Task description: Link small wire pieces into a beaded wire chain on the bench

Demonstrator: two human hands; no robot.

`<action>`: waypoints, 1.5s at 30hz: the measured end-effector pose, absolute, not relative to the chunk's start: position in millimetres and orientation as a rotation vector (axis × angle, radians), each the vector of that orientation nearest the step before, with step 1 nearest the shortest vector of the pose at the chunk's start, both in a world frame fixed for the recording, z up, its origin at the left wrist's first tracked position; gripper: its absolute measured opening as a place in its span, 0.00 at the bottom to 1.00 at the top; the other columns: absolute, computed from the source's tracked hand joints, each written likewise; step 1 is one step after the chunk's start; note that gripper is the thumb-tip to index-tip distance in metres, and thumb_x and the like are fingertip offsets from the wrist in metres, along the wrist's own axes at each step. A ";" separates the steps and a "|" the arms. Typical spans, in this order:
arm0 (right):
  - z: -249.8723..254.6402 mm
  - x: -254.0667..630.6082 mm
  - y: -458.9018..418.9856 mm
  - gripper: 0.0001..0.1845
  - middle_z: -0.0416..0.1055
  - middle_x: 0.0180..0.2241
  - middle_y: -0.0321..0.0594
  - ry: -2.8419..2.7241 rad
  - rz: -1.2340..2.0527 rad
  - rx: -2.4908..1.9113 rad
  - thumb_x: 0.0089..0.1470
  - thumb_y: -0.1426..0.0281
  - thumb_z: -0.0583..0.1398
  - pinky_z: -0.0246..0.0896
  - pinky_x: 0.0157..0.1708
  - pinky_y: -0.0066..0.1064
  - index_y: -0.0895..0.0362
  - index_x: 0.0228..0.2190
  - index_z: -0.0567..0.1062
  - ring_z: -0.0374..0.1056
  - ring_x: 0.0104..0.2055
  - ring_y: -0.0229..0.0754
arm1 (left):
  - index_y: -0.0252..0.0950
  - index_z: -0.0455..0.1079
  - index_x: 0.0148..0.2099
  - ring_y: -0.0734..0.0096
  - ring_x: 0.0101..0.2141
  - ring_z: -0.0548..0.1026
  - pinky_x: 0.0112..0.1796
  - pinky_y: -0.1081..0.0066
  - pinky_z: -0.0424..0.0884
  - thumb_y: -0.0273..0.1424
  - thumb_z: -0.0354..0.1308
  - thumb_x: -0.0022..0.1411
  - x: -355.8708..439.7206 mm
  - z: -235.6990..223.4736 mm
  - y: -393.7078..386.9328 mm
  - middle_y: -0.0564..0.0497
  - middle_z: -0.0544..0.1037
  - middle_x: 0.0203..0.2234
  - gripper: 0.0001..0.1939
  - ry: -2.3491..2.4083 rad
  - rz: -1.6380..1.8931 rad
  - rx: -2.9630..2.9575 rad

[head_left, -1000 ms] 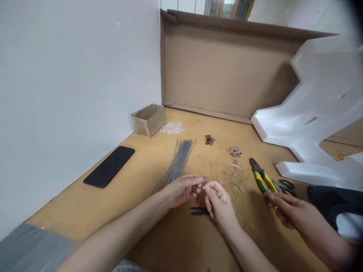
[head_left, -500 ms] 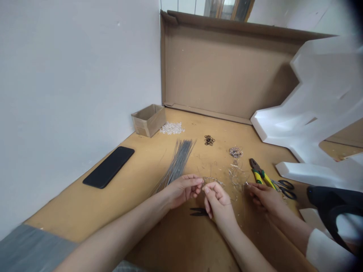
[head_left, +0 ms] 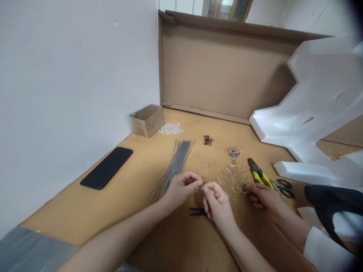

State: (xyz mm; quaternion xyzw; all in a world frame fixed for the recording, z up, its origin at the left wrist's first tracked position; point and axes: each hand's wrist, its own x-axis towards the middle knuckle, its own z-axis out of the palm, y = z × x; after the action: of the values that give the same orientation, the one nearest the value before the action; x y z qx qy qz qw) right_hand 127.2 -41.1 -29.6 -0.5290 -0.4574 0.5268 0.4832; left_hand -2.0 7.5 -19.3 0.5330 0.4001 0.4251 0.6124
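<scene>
My left hand (head_left: 184, 187) is closed in a pinch, thumb against fingertips, beside the bundle of grey wires (head_left: 177, 160). Just to its right, my right hand (head_left: 217, 200) pinches too, its fingertips almost touching the left ones. A thin wire appears to be held between the two hands, but it is too fine to follow. Behind my fingers lie bent wire pieces (head_left: 211, 180). A pair of small dark-bladed snips (head_left: 197, 212) lies partly hidden under my right hand.
Another person's hand (head_left: 263, 194) touches looped wires (head_left: 238, 181) at right, near pliers (head_left: 257, 174) and scissors (head_left: 283, 185). Behind are black rings (head_left: 208, 140), a wire coil (head_left: 234, 152), clear small pieces (head_left: 171, 128) and a small box (head_left: 147, 122). A phone (head_left: 106, 168) lies left.
My left hand has turned slightly, its back now more toward me and its fingers bent in. My right hand has hardly moved. The other person's hand has shifted slightly at the looped wires.
</scene>
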 end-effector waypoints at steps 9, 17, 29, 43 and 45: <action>-29.3 128.6 -39.6 0.17 0.56 0.08 0.23 -1.106 1.316 -1.222 0.51 0.55 0.56 0.35 0.08 0.19 0.56 0.24 0.63 0.43 0.07 0.27 | 0.33 0.68 0.27 0.79 0.20 0.67 0.25 0.76 0.64 0.38 0.63 0.45 -0.3 -24.7 10.5 0.56 0.71 0.16 0.13 0.845 0.934 1.143; -34.5 127.5 -38.7 0.16 0.55 0.08 0.23 -1.001 1.444 -1.060 0.53 0.57 0.56 0.33 0.09 0.20 0.57 0.25 0.64 0.41 0.08 0.26 | 0.32 0.69 0.27 0.80 0.19 0.66 0.24 0.77 0.63 0.38 0.63 0.46 1.9 -26.5 8.3 0.56 0.70 0.17 0.13 0.824 0.927 1.154; -34.4 126.8 -40.0 0.15 0.54 0.09 0.22 -0.952 1.482 -0.996 0.53 0.58 0.56 0.32 0.10 0.20 0.57 0.26 0.64 0.39 0.09 0.26 | 0.33 0.68 0.29 0.78 0.21 0.67 0.27 0.75 0.65 0.39 0.61 0.48 -1.6 -18.4 6.4 0.55 0.71 0.19 0.13 0.799 0.956 1.160; -37.5 123.9 -44.8 0.14 0.51 0.08 0.22 -0.999 1.419 -0.997 0.56 0.61 0.54 0.30 0.10 0.21 0.57 0.25 0.65 0.37 0.09 0.26 | 0.33 0.63 0.27 0.80 0.19 0.64 0.25 0.77 0.61 0.37 0.57 0.53 9.8 -24.8 -7.4 0.58 0.65 0.16 0.12 0.872 1.046 1.187; -38.4 123.4 -44.7 0.14 0.51 0.08 0.22 -0.992 1.429 -0.975 0.57 0.62 0.53 0.30 0.10 0.21 0.57 0.25 0.65 0.37 0.09 0.26 | 0.33 0.62 0.26 0.81 0.19 0.63 0.24 0.77 0.60 0.37 0.57 0.53 10.7 -24.8 -8.5 0.58 0.64 0.16 0.12 0.867 1.055 1.186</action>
State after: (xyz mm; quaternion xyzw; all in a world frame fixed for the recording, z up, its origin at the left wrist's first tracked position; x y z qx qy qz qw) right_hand 123.4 -44.7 -38.4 -0.4106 -0.4180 0.6017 0.5428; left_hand 10.7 -8.5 -24.8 0.5152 0.3768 0.4587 0.6182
